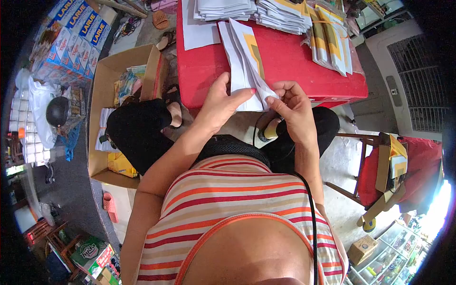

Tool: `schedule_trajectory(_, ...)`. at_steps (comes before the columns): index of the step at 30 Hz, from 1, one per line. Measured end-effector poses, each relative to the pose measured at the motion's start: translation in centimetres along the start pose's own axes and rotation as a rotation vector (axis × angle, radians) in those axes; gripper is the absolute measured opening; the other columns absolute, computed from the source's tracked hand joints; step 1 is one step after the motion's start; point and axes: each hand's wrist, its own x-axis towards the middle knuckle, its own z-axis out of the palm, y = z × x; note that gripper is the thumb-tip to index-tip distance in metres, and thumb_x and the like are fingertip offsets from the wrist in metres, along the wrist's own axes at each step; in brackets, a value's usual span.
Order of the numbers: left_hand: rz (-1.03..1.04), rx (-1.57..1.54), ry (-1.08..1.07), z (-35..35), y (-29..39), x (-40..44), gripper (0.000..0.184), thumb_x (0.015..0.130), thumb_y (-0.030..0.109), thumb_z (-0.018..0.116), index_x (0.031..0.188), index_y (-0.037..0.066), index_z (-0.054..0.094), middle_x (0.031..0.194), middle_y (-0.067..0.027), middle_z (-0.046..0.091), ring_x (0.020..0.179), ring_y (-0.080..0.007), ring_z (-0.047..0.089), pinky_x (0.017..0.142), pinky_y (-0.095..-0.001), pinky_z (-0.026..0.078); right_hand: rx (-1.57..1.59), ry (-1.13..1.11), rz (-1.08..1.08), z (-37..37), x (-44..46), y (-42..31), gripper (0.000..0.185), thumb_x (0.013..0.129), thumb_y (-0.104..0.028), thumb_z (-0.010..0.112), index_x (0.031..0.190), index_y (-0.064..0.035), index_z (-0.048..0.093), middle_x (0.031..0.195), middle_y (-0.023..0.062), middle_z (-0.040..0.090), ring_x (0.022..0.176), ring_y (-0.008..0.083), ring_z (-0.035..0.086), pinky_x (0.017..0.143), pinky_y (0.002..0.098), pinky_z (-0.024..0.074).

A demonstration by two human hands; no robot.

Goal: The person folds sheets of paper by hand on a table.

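A folded white paper piece [244, 71] with a yellow and grey-brown print stands over the front edge of the red table [199, 71]. It looks like a flat paper bag, its layers spread apart at the top. My left hand [223, 102] grips its lower left side, thumb across the front and fingers partly hidden. At the lower right corner, my right hand [295, 107] pinches the paper between thumb and fingers. Behind it lie white folded stacks [223, 9] and a printed stack [282, 16]. Yellow-and-white bundles [330, 42] lie at the right.
Left of my legs stands an open cardboard box [107, 71] with packets and white papers inside. Beer cartons [76, 42] are stacked at the upper left. On the right are a wooden chair [361, 161] with a small carton and a grey grille [418, 80]. A black cable hangs over my torso.
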Motion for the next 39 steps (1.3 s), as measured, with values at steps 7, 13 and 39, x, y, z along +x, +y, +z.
schedule_trajectory(7,0.038,-0.047,-0.008,-0.1,-0.5,0.1,0.036,0.089,0.006,0.071,0.12,-0.003,0.055,0.107,-0.0103,0.068,0.095,-0.0142,0.066,0.084,-0.0302,0.054,-0.145,0.0,-0.066,0.1,0.0,0.0,0.035,0.088,-0.001,0.073,0.119,-0.0013,0.057,0.09,-0.0007,0.06,0.082,0.0064,0.057,0.074,0.0215,0.0475)
schedule_trajectory(13,0.048,-0.028,-0.014,-0.3,-0.7,0.2,0.036,0.089,0.006,0.07,0.121,-0.003,0.055,0.107,-0.0095,0.068,0.095,-0.0139,0.066,0.084,-0.0301,0.054,-0.185,0.017,-0.065,-0.1,-0.1,0.0,0.036,0.086,0.003,0.074,0.118,-0.0031,0.057,0.09,-0.0031,0.056,0.082,0.0046,0.056,0.074,0.0188,0.0466)
schedule_trajectory(39,0.03,-0.018,0.0,-0.2,-0.7,0.1,0.034,0.088,0.005,0.07,0.117,-0.003,0.055,0.107,-0.0096,0.068,0.094,-0.0135,0.066,0.082,-0.03,0.054,-0.665,-0.002,-0.207,0.7,-0.2,-1.5,0.018,0.091,-0.012,0.072,0.088,-0.0016,0.058,0.085,0.0011,0.054,0.071,0.0079,0.054,0.059,0.0232,0.0441)
